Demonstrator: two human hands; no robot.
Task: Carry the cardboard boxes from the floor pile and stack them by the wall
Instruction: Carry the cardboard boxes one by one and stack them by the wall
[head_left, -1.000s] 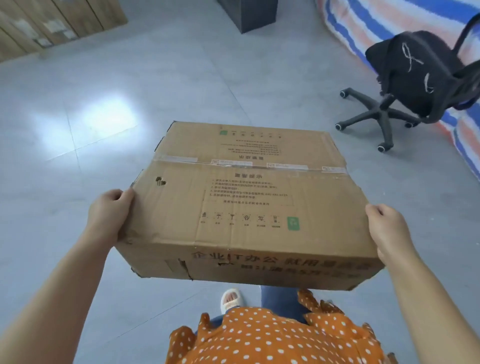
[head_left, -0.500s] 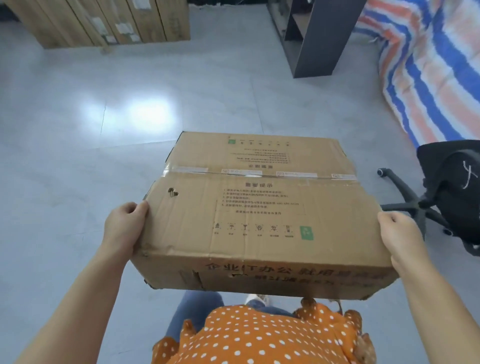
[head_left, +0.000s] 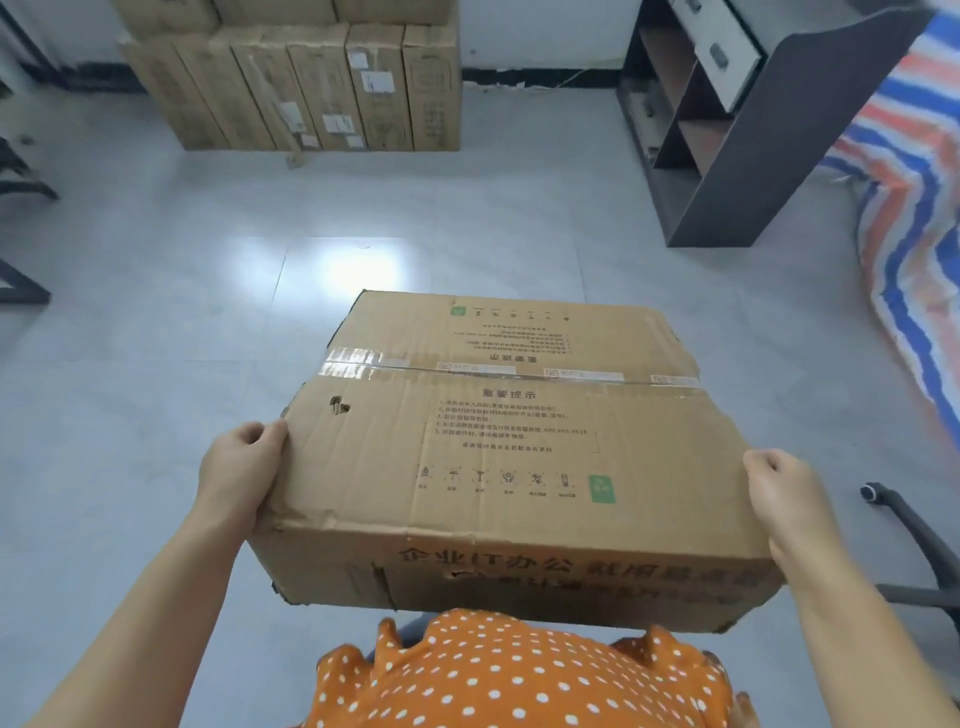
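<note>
Creased matt brown cardboard box (head_left: 498, 457) sealed with glossy clear tape (head_left: 353, 364); glossy grey tiled floor (head_left: 156, 312); woven striped plastic tarpaulin (head_left: 904, 208).

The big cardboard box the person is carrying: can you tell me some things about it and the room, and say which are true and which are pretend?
1. Both hands hold the cardboard box. True: the left hand and right hand grip its two ends.
2. The box top is wide open. False: clear tape seals its seam.
3. More cardboard boxes stand by the wall ahead. True.
4. The carried box rests on the floor. False: it is held up in the air.
5. The dark shelf unit is on the left. False: it stands on the right.
</note>
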